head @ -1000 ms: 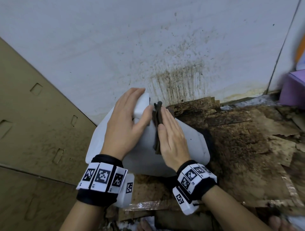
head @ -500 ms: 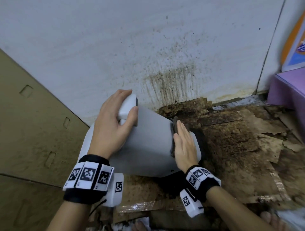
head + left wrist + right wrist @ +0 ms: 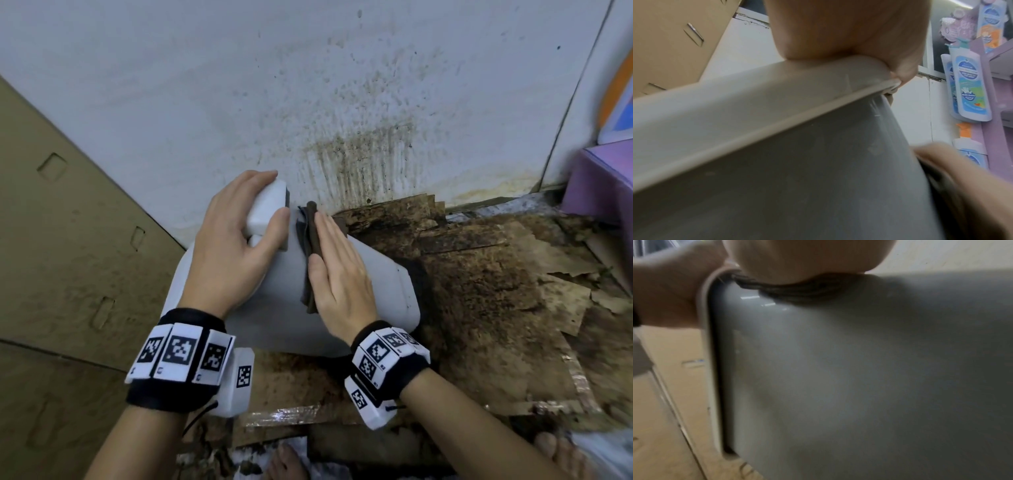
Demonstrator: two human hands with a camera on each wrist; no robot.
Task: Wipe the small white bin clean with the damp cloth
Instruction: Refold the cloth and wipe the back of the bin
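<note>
The small white bin (image 3: 383, 287) lies tilted on its side against the stained wall, its rimmed top to the left. My left hand (image 3: 236, 240) grips the bin's rim (image 3: 777, 100), fingers curled over the top edge. My right hand (image 3: 339, 270) lies flat with straight fingers on the bin's upper side, pressing the dark brown cloth (image 3: 310, 240) against it. The cloth (image 3: 797, 292) shows as a folded dark wad under my palm in the right wrist view. Most of the cloth is hidden beneath my hand.
A stained white wall (image 3: 308, 85) stands right behind the bin. Brown cardboard (image 3: 68, 240) leans at the left. Dirty, torn cardboard (image 3: 496, 308) covers the floor to the right. A purple shelf (image 3: 603, 181) with bottles (image 3: 970, 87) stands at the far right. Bare toes (image 3: 284, 462) show below.
My right hand has slid the cloth back up and left along the bin's side, from near the base towards the rim. My left hand kept hold of the rim.
</note>
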